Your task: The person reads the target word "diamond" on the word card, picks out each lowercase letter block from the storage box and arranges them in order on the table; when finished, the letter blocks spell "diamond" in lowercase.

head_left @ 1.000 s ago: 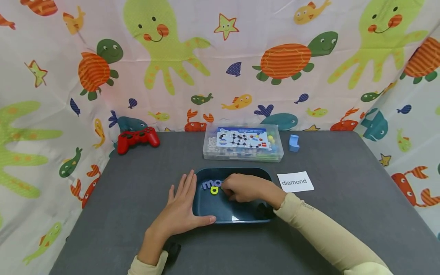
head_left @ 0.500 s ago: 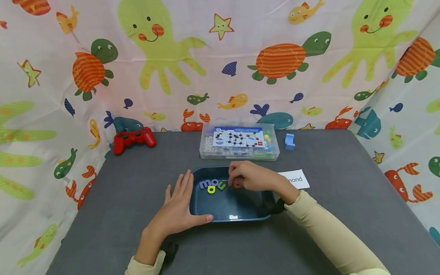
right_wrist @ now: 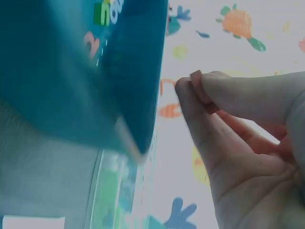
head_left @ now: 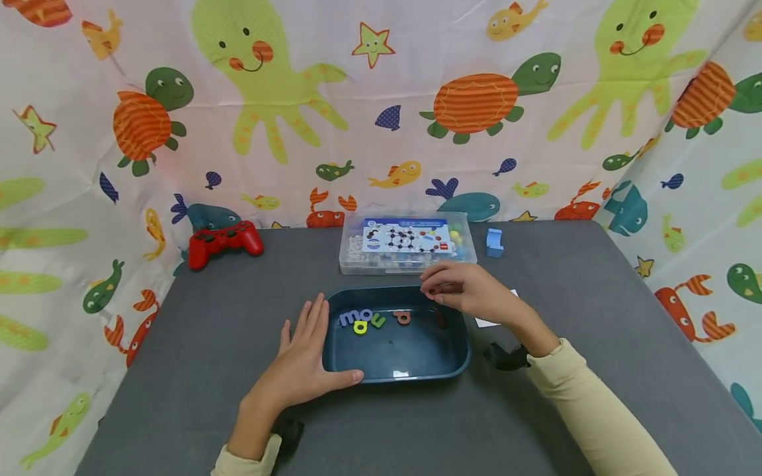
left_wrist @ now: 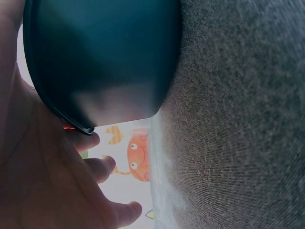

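"Reddish-brown and slim: what are you pinching?"

"With my right hand [head_left: 470, 291] I'm grasping a small reddish-brown piece [right_wrist: 202, 93] between thumb and fingers, holding it up by the far right corner of the dark blue plastic tray [head_left: 399, 360]. Its long side is slanting across my fingertips, hiding its full shape."

"And the others?"

"A salmon-pink letter [head_left: 401, 314] is lying inside the tray, left of this grip and closer to it than to my left hand [head_left: 309, 360]. Yellow [head_left: 355, 328], green [head_left: 380, 322] and purple letters [head_left: 347, 319] are sitting further left. My left hand isn't gripping: straight fingers are resting along the tray's left side."
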`<state>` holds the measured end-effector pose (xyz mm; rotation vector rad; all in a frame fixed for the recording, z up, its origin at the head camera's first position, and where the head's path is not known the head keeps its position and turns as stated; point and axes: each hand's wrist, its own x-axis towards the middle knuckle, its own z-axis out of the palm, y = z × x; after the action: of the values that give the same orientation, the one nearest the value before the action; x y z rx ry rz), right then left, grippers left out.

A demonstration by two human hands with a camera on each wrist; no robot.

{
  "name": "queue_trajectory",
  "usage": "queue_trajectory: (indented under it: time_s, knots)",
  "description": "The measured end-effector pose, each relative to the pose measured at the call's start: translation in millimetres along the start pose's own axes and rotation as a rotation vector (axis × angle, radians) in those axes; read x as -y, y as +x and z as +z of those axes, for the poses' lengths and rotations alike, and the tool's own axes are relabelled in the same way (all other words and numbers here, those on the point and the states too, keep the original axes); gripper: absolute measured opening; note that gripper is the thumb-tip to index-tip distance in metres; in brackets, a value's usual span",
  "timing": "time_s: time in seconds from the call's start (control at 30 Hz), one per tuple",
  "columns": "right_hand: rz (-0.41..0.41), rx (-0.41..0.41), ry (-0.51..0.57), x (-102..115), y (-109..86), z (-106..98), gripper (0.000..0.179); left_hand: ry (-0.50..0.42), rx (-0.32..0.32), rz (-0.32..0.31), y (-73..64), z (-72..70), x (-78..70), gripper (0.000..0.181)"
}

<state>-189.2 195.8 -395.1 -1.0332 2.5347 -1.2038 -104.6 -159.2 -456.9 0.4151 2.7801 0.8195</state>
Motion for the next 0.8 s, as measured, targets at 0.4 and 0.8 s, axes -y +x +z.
queue_trajectory:
  time_s: [0.4,0.8]
  knots:
    - [0.145,-0.290,0.061,-40.6,-56.0,-27.6,0.026,0.001,0.017,-0.012,-0.3,-1.0,-0.7,0.139]
    - [0.312,-0.396,-0.040,-81.8,-110.3,-42.6,0.024,0.007,0.032,-0.021,0.6,-2.4,-2.4,0.138]
